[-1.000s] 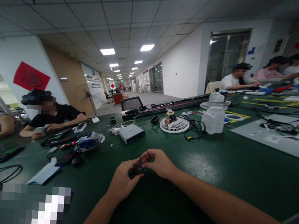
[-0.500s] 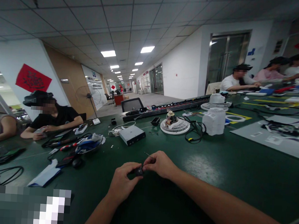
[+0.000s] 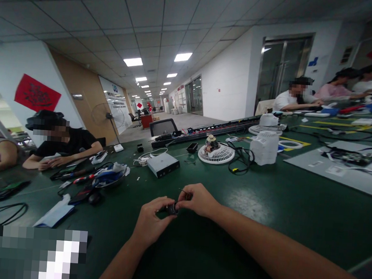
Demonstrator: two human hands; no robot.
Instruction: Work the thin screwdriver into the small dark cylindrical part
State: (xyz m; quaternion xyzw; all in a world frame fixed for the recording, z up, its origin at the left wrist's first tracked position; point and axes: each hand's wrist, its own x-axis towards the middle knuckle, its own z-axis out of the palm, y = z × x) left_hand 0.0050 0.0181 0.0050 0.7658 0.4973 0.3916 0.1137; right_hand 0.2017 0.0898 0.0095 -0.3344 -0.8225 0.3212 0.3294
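My left hand [image 3: 151,223] is closed round a small dark round part [image 3: 172,209], thumb below and fingers above, over the green table [image 3: 210,251]. Its kind is too small to make out; its end looks rounded and hollow. Right beside it, my right hand [image 3: 200,201] is pinched, fingertips at the part's rim. From between those fingers a thin dark rod [image 3: 182,191] pokes out to the upper left. What the fingertips grip at the rim is hidden.
Ahead lie a grey optical drive [image 3: 163,165], a white fan grille with a motor [image 3: 216,152], a small black tray [image 3: 192,148] and a white housing [image 3: 263,148] with black cable. Tools and cloth [image 3: 109,175] lie left. Co-workers [image 3: 66,144] sit around the table.
The dark part has turned slightly in my left fingers, showing more of its rounded end. My right fingers have shifted a little at its rim. The view has moved slightly.
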